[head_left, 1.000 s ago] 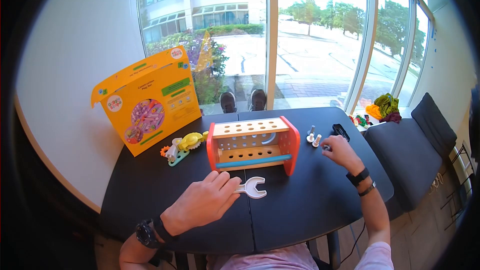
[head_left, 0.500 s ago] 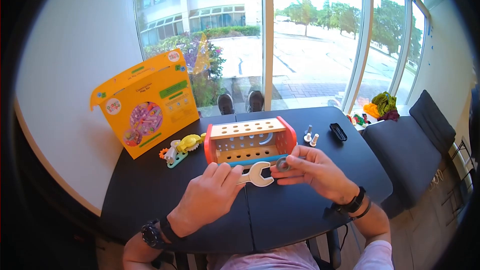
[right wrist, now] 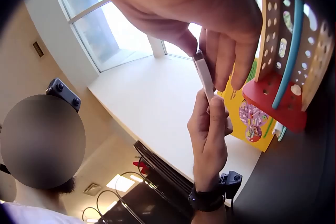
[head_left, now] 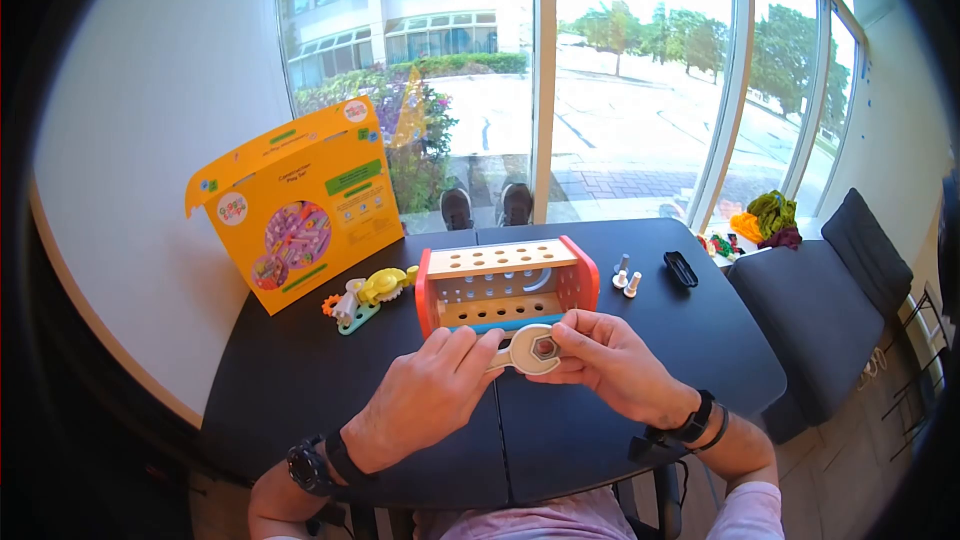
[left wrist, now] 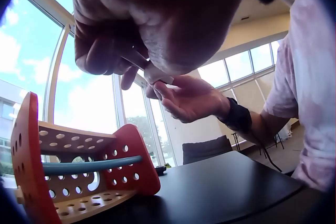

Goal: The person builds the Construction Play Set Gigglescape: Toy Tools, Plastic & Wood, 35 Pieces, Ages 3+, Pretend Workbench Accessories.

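Observation:
My left hand point(head_left: 425, 395) grips the handle of a cream toy wrench point(head_left: 522, 360) above the table's near side. A grey hexagonal nut point(head_left: 545, 347) sits inside the wrench's forked end. Thumb and fingers of my right hand point(head_left: 625, 365) pinch the nut there; in the right wrist view the wrench point(right wrist: 203, 74) appears edge-on between the two hands. Just behind them stands a wooden toy toolbox point(head_left: 500, 255) with red sides, holed panels and a blue rod point(left wrist: 94, 166).
Several toy bolts point(head_left: 633, 285) stand right of the toolbox, near a black tray point(head_left: 681, 269). Left of it lies a yellow and teal toy assembly point(head_left: 380, 285), before a yellow cardboard box point(head_left: 300, 175). A dark padded chair point(head_left: 810, 290) adjoins the table's right side.
My right hand has come from beside the bolts to the middle with the nut, which now sits in the wrench's end. My left hand has moved slightly right with the wrench.

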The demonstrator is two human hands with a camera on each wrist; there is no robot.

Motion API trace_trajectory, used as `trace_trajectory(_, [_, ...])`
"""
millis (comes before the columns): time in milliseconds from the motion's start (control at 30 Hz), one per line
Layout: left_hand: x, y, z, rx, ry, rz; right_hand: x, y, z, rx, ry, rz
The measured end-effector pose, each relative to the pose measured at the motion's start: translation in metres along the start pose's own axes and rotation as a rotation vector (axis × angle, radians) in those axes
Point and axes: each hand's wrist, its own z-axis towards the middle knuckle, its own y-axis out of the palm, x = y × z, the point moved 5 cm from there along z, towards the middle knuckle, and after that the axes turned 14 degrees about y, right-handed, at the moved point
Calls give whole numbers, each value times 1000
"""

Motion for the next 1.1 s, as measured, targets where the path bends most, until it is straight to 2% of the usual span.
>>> trace_trajectory(167, [-1,-1,-1,-38,44,57,-2,0,-7,-57,23,22])
trace_trajectory(267, [-5,9,-4,-61,2,-11,-4,2,-10,-35,17,-29])
trace_trajectory(367, [-5,15,-5,31,28,-128,-5,3,-11,-22,-28,-90])
trace_trajectory(467, [0,21,-5,-106,-94,-410,-7,8,-12,-11,-117,-220])
trace_trajectory(567, [10,28,-2,-169,-168,-722,-8,9,-14,16,-114,-331])
trace_trajectory(667, [10,60,-15,-240,-141,-1108,-11,11,-15,26,-134,-392])
trace_trajectory(767, [16,75,-19,-174,-298,-1502,-15,6,-12,12,-151,-488])
trace_trajectory(867, [19,77,-17,-178,-426,-1717,-42,-11,-20,192,-202,-594])
trace_trajectory(933, [16,79,-16,-180,-469,-1767,-76,-29,-23,384,-355,-595])
trace_trajectory(1000, [13,84,-17,-186,-509,-1796,-106,-71,-9,498,-480,-586])
trace_trajectory(1067, [6,88,-19,-190,-536,-1801,-121,-122,23,611,-492,-736])
trace_trajectory(1100, [3,91,-19,-197,-561,-1804,-119,-158,41,698,-561,-985])
